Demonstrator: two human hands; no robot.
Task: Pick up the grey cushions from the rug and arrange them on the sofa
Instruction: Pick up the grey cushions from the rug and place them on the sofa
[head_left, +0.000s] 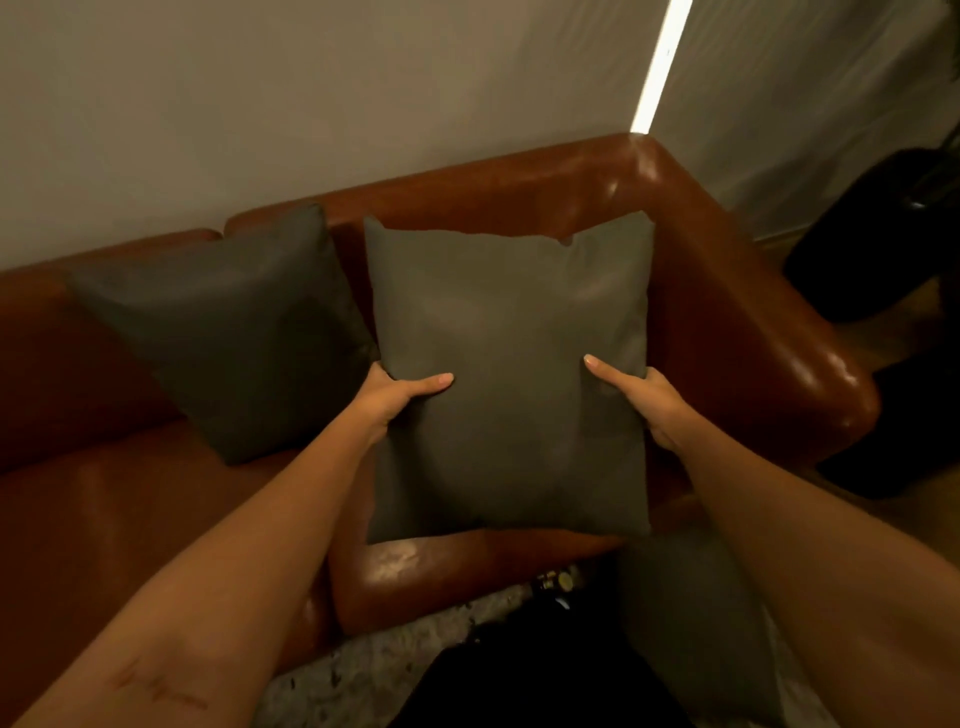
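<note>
I hold a grey cushion (511, 364) upright over the right end of the brown leather sofa (737, 312). My left hand (395, 397) grips its left edge, thumb across the front. My right hand (641, 397) grips its right edge the same way. The cushion's lower edge meets the seat near the front. A second grey cushion (228, 332) leans against the sofa back just to the left. A third grey cushion (696, 623) lies low at the right, partly under my right forearm, by the rug (363, 670).
The sofa's right armrest (810, 374) curves round beside the held cushion. A plain wall stands behind the sofa, with a bright light strip (660, 67) in the corner. Dark objects (878, 239) sit on the floor to the right. The left seat (130, 519) carries nothing.
</note>
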